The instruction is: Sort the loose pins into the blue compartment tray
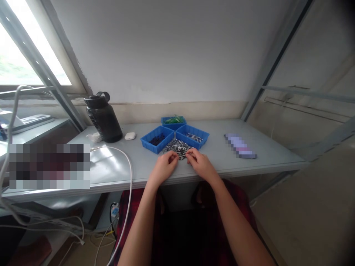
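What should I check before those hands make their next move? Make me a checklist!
1. Left hand at the pile of metal pieces: ok.
2. Right hand at the pile: ok.
3. Fingertips gripping one piece each: cannot tell, too small.
4. Left tray, right tray and back tray upright: ok.
5. Every metal piece inside a tray: not ok, the pile lies on the table.
6. Dark bottle standing upright: ok.

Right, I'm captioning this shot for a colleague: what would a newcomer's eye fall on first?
Probably the three blue trays clustered mid-desk, with a heap of thin metal pieces in front of them. The left hand and right hand are at that heap's near edge. Next, perhaps, the big dark bottle standing toward the desk's left.
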The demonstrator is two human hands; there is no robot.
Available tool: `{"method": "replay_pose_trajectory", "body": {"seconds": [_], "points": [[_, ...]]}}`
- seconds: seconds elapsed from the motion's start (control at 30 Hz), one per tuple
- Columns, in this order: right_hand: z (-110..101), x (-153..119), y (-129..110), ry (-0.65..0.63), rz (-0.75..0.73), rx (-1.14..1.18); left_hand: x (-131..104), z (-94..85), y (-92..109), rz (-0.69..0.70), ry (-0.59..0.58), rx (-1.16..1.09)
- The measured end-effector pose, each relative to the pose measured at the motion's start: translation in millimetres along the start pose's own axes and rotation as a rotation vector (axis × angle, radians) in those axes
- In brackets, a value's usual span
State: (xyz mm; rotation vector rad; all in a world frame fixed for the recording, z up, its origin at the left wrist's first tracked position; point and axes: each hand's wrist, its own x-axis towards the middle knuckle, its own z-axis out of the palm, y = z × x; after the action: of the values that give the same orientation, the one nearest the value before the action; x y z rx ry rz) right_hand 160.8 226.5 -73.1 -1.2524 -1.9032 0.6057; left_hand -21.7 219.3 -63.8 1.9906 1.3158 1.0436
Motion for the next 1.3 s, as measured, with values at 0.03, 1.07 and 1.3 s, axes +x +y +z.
{"method": "replay_pose_trajectory", "body": {"seconds": [0.03, 1.07, 1.3], "points": [[0.0, 0.2, -0.5, 0.013, 0.009, 0.001, -0.1, -0.1, -0.2, 0.003, 0.009, 0.000], [-1.5, 0.2, -4.7, -0.005, 0.002, -0.040, 0.1, -1.0, 3.2, 0.008, 0.014, -0.008], [-2.5, -0.5, -5.3, -0.026, -0.020, -0.012, -0.2, -1.0, 4.5, 0.002, 0.017, -0.001]]}}
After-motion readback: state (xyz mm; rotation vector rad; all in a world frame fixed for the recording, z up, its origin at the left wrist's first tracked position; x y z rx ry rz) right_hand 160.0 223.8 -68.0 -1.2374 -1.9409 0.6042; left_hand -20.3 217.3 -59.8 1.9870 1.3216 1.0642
